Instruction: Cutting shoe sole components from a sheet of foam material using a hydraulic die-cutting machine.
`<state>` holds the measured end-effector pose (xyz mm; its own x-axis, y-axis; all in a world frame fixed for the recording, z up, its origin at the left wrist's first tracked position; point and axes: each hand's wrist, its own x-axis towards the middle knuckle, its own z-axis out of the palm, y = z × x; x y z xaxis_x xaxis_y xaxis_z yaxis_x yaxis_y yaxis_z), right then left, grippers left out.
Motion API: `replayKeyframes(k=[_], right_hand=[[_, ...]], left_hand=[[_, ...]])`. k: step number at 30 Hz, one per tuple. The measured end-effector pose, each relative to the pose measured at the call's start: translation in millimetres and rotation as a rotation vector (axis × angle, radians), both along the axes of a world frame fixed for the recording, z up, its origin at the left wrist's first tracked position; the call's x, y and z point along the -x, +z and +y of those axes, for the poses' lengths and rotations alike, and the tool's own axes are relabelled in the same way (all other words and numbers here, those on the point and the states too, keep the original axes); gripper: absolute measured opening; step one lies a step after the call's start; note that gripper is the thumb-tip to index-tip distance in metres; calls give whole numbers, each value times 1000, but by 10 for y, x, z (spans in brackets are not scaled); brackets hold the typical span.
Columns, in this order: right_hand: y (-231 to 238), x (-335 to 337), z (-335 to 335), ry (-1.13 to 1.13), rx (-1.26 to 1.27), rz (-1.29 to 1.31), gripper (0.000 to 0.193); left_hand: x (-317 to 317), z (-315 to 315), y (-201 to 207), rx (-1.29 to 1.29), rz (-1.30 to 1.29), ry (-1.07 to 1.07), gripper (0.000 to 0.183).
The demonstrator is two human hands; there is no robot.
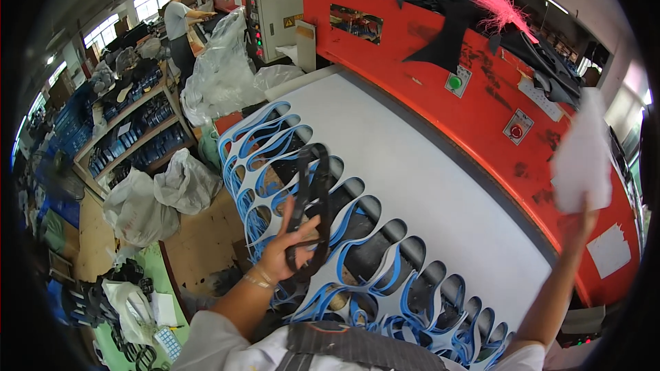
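My left hand grips a black sole-shaped frame, which looks like a cutting die, upright over the table. Its fingers pass around the frame's near part. Out to the right, my right hand is raised and closed on the lower end of a white piece, blurred by motion. Below my left hand lies a blue-and-white sheet cut into a web of sole-shaped holes. Dark sole shapes show in several of its openings. The sheet's near part hangs in strips along the table's edge.
A white work surface runs beneath a long red machine with a green button and a red button. Plastic bags and a loaded shelf stand at left. A person works at the back.
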<state>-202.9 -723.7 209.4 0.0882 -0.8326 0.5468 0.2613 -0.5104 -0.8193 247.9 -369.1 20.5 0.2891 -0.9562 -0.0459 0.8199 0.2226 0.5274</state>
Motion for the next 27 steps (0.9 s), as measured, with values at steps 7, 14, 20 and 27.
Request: replayKeyframes(k=[7, 14, 20, 27], right_hand=[[-1023, -2312, 2111, 538, -580, 244, 48], [-875, -3419, 1416, 242, -599, 81, 35], [-1164, -4701, 2545, 545, -604, 670, 40], [-1313, -5030, 2848, 837, -615, 856, 39]], left_hand=[[109, -584, 66, 266, 680, -244, 60], [-730, -113, 99, 288, 348, -634, 54], [-1582, 454, -140, 206, 524, -284, 62], [-2631, 915, -158, 185, 161, -124, 52]])
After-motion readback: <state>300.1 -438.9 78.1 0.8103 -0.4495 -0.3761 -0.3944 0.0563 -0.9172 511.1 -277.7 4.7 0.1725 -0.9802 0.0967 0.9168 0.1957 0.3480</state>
